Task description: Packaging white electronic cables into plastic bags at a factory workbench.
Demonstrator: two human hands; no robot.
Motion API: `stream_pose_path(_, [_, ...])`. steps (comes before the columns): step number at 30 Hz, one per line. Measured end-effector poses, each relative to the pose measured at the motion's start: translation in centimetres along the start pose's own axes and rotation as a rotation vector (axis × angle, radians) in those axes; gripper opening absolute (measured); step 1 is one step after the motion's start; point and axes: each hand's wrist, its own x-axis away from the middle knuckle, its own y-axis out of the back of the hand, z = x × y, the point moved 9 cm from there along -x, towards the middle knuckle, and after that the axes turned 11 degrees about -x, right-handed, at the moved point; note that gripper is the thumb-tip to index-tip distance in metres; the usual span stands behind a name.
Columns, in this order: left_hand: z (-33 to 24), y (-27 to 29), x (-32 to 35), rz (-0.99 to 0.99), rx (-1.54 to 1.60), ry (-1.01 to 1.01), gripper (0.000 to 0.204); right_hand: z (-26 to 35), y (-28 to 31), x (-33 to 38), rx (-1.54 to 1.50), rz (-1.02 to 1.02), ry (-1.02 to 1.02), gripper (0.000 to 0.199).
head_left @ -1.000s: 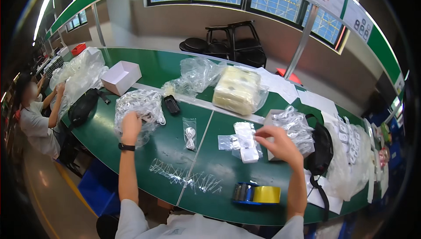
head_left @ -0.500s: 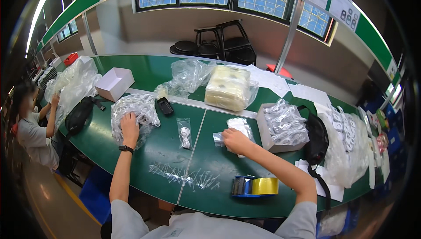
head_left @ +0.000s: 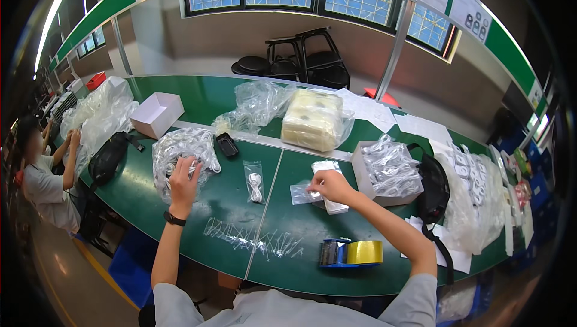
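A heap of white coiled cables [head_left: 171, 144] lies in clear plastic on the left part of the green table. My left hand [head_left: 182, 183], with a black band on its wrist, is at the heap's near edge. Its fingers are bent and closed; what they hold is hidden among the cables. My right hand [head_left: 332, 186] pinches a small clear plastic bag [head_left: 300, 193] beside a stack of clear bags [head_left: 325, 166]. Between the two hands lies a bagged white cable [head_left: 255, 186]. Several silvery twist ties [head_left: 252, 242] are strewn near the front.
A white box of bagged cables [head_left: 390, 171] stands at right, beside a black bag [head_left: 434, 189]. A tape dispenser [head_left: 351, 253] sits near the front edge. Farther back are a wrapped yellowish stack [head_left: 312, 120] and an open white box [head_left: 157, 114]. Another person [head_left: 48, 177] works at far left.
My left hand has drawn back toward me from the middle of the cable heap. My right hand has shifted slightly right and lifted, its fingers now pinching the small bag.
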Motion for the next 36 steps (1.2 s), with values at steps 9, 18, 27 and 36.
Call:
stream_pose_path(9, [-11.8,-4.6,-2.7,0.349,0.871,0.502,0.04,3.2,6.9,0.0,-0.671,-0.552,0.146,0.017])
stream_pose_path(18, [-19.0,-10.7,-4.8,0.589,1.075,0.383,0.029,7.5,6.0,1.6,-0.789,-0.393,0.2,0.015])
stream_pose_path(27, [-13.7,-10.9,-7.4,0.477,0.97,0.439,0.015,14.3,-4.9,1.7,-0.022,-0.128,0.458,0.026])
stream_pose_path(36, [-16.9,-12.5,-7.3,0.598,1.078,0.37,0.016,7.5,-16.0,-9.6,0.399,-0.031,0.066,0.049])
